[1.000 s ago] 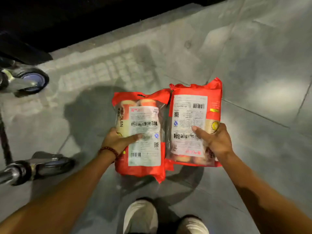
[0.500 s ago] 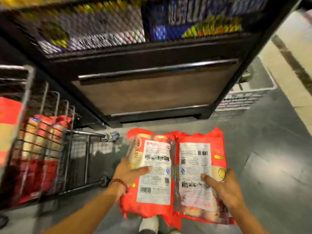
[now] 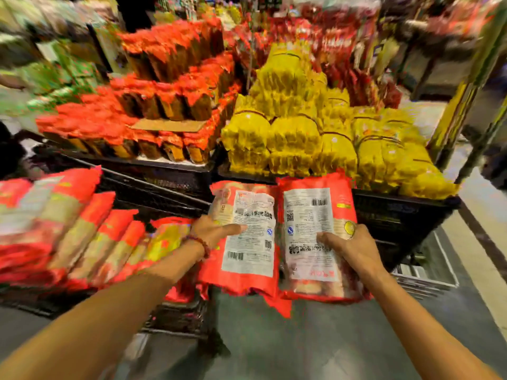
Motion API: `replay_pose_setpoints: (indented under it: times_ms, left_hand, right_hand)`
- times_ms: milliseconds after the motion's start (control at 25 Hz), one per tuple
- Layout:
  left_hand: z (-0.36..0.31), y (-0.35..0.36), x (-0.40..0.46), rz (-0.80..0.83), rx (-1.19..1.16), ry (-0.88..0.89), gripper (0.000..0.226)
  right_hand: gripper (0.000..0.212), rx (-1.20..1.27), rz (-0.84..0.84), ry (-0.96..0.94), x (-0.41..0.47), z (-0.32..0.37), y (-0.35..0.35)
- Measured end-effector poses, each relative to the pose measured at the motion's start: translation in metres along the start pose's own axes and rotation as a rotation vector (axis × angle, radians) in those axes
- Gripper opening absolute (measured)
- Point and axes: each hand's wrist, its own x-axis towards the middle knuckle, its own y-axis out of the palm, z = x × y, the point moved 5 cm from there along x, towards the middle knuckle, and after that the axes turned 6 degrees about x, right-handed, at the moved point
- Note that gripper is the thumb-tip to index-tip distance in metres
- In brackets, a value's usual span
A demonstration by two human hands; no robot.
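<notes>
I hold two red food packets side by side, white label sides up, in front of a shop display. My left hand (image 3: 212, 230) grips the left packet (image 3: 248, 242) at its left edge, thumb lying across the label. My right hand (image 3: 347, 246) grips the right packet (image 3: 315, 215) at its right edge, thumb on the label. A bead bracelet circles my left wrist. Both packets hang above the grey floor, their far ends close to the black display bin.
A shopping cart (image 3: 175, 319) at the left holds several like red packets (image 3: 90, 237). Behind stands a black display bin (image 3: 397, 215) piled with red packets (image 3: 153, 116) and yellow packets (image 3: 315, 138). A white crate (image 3: 428, 281) sits on the floor at the right.
The view has swung up from the floor past the bin's dark base to the stacked display. Both hands keep the same hold on the two packets.
</notes>
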Motion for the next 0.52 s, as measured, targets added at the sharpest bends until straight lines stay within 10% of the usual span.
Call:
replay_pose_setpoints:
  times_ms: [520]
  left_hand:
    - [0.121, -0.227, 0.065, 0.029, -0.084, -0.109, 0.021]
  right_hand:
    - [0.085, -0.022, 0.008, -0.026, -0.025, 0.105, 0.246]
